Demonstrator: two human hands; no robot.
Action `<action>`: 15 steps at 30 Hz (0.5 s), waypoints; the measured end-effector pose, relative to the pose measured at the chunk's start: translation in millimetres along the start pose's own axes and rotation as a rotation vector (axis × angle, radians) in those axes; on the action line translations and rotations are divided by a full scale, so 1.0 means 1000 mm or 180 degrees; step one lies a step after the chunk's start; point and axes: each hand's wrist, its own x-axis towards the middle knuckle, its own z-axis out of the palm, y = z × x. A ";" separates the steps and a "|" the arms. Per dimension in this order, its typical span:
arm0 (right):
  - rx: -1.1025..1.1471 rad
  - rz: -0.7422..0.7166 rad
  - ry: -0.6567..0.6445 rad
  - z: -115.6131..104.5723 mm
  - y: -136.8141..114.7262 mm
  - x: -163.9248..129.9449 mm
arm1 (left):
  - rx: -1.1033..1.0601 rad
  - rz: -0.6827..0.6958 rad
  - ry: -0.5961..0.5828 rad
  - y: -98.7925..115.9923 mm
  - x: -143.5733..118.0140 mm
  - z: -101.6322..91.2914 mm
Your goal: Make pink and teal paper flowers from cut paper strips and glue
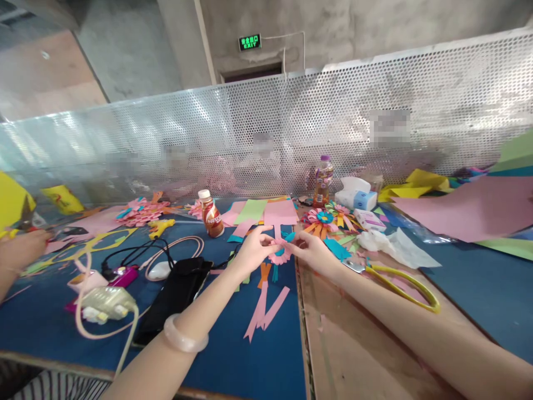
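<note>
- The left hand (254,251) reaches forward over the blue counter (233,355), its grip pinched together on a small pink paper flower (280,254); a pale bangle (184,336) sits on that forearm.
- The right hand (313,250) meets it from the other side, its grip likewise closed on the same flower, so the piece hangs between both hands, just above the seam where the blue covering meets the bare brown board (353,355).
- Turquoise bits show at the flower's edge and below it; the folds are too small to make out.
- Directly under the hands lie pink paper strips (263,311) and an orange strip (264,273), flat on the blue surface.
- Just right of the right forearm lie yellow-handled scissors (400,283), blades pointing toward the hands.
- Beyond the hands lie pink and green paper sheets (266,212); to their left a small brown bottle (211,214) with a white cap leans to the left.
- Right of the sheets lies a finished multicoloured flower (322,218), with a drink bottle (323,181) and a tissue pack (355,194) behind it.
- At near left sit a black pouch (175,294), a white charger (106,303) with its cable, and a white mouse (159,270).
- At the far left edge another person's hand (16,247) rests near yellow paper.
- A perforated metal screen (266,133) closes the back of the counter.
</note>
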 end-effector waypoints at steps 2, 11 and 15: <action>-0.0032 0.0006 -0.0035 0.000 0.000 0.000 | -0.0027 0.0021 -0.0005 -0.002 0.000 0.000; -0.0146 0.0031 0.0013 0.002 0.003 0.001 | -0.0109 -0.0027 -0.0063 0.004 -0.003 0.003; -0.0099 0.0070 0.0001 0.001 0.002 0.001 | -0.0076 0.0001 -0.0069 0.003 -0.003 0.003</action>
